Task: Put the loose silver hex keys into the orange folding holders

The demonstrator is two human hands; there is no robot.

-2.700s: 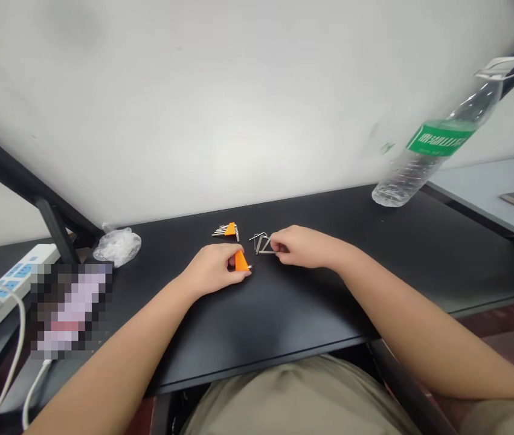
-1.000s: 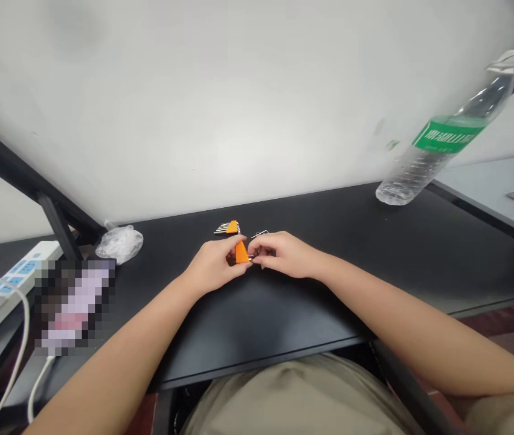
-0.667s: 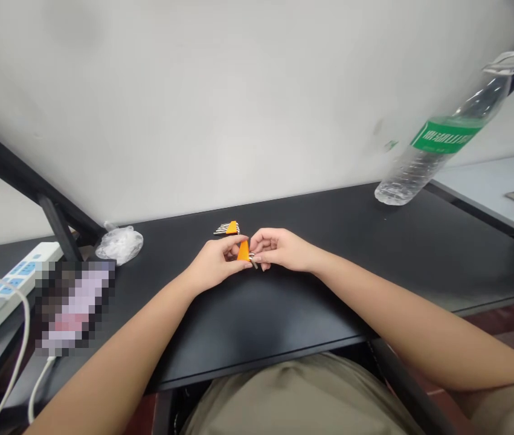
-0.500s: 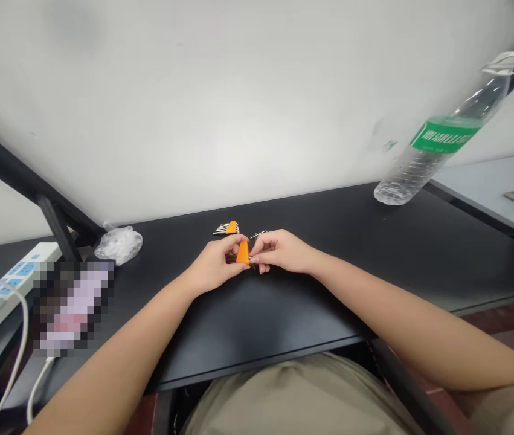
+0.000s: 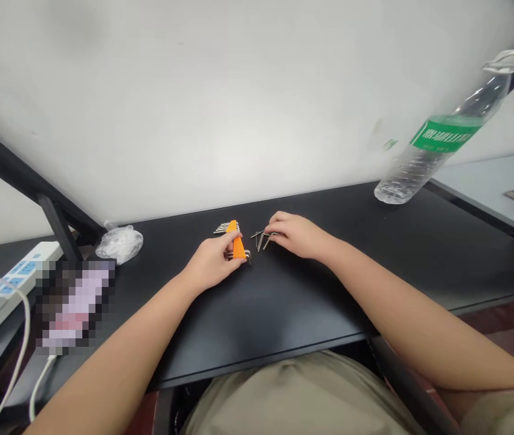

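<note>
My left hand (image 5: 209, 260) is closed around an orange hex key holder (image 5: 239, 249), its thumb and fingers on the two ends. A few bent metal hex keys stick out of the holder's right side. My right hand (image 5: 299, 234) reaches down to several loose L-shaped hex keys (image 5: 261, 243) on the black desk, its fingertips pinched at one of them; the fingers partly hide the keys. Just behind the left hand lies a second orange holder (image 5: 232, 225) with a row of hex keys fanning out to the left.
On the black desk (image 5: 266, 314) stand a clear bottle (image 5: 447, 136) with a green label at right and a crumpled plastic bag (image 5: 121, 244) at left. A power strip (image 5: 16, 284), a blurred-out phone (image 5: 78, 308) and white cables lie further left. A white wall (image 5: 238, 109) rises behind.
My right hand has moved away from the orange holder, up and to the right, onto the loose hex keys. The left hand has shifted slightly left with the holder.
</note>
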